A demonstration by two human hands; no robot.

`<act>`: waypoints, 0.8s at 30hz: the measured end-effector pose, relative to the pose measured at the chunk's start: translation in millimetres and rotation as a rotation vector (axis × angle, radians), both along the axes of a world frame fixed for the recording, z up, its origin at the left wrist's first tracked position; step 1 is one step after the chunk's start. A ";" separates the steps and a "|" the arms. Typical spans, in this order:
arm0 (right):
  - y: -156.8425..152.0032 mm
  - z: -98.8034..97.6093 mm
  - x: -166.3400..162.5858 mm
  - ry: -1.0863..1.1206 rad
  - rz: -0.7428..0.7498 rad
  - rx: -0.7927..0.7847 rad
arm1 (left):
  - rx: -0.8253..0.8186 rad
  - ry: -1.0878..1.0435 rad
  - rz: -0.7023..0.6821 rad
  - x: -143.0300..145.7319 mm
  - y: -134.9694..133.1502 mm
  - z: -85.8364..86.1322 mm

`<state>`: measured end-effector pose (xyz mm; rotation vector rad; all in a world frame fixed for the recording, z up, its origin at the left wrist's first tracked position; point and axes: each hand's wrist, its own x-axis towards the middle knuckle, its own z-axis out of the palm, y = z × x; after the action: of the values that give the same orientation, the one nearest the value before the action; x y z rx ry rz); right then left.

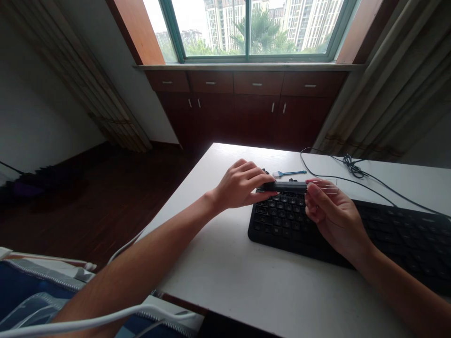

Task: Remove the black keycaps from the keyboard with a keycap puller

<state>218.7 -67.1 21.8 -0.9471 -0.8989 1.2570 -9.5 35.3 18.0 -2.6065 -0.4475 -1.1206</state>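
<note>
A black keyboard (387, 234) lies on the white table (253, 286). Both hands hold a long black bar-shaped piece (286, 186) just above the keyboard's far left corner. My left hand (241, 184) pinches its left end with thumb and fingers. My right hand (329, 211) grips its right end, palm turned up, and thin metal wires show at its fingertips. Whether the bar is a long keycap I cannot tell.
A small blue brush (289, 173) and a few small dark pieces lie on the table behind the hands. A black cable (355, 171) trails across the table's far right. Beyond the table stand dark wooden cabinets (246, 108) under a window. White cords hang at lower left.
</note>
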 end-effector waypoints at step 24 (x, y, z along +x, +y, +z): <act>-3.4 -4.4 -1.9 -0.148 -0.079 0.056 | -0.350 0.049 -0.064 3.6 2.4 -13.7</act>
<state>216.8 -70.4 17.3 -1.0318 -0.9973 1.1000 -5.9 37.7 4.3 -2.9605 -0.6004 -1.0787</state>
